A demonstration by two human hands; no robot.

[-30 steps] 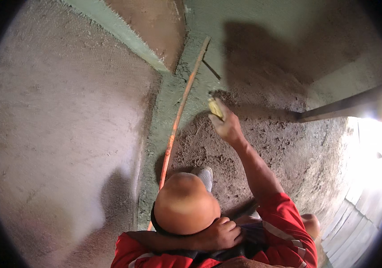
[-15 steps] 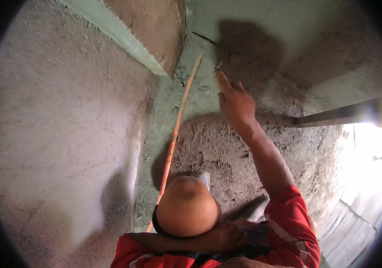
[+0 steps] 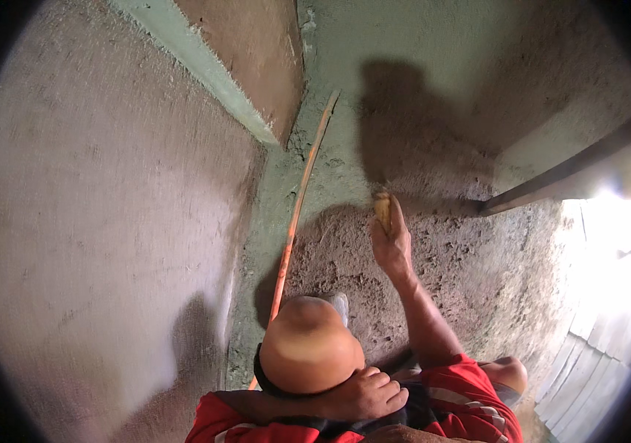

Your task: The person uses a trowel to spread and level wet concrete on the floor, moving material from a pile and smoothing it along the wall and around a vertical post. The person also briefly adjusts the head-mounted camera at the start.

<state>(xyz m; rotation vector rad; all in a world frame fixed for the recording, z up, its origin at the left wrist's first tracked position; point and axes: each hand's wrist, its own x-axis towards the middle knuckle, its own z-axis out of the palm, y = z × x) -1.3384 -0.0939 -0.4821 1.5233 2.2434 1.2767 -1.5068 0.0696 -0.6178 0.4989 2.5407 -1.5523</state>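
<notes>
My right hand (image 3: pixel 393 236) is closed round the yellowish wooden handle (image 3: pixel 383 210) of a trowel. The trowel's blade is hardly visible against the dark shadow ahead of the hand. Around it spreads a grey-brown mortar surface (image 3: pixel 360 258), rough and lumpy nearby and smoother farther off. My left forearm lies across my raised knee (image 3: pixel 308 347). At its end my left hand (image 3: pixel 374 393) rests loosely closed over my lap, its fingertips hidden and nothing showing in it.
To the left of my right hand lies a long thin pole (image 3: pixel 297 207), orange toward me and bare at its far end. A plastered wall (image 3: pixel 109 207) stands on the left, with a protruding edge (image 3: pixel 197 66). At right are a dark beam (image 3: pixel 552 177) and pale boards (image 3: pixel 588 376).
My right hand has drawn back toward me with the trowel, and its wooden handle has come into sight. My left hand stays by the knee.
</notes>
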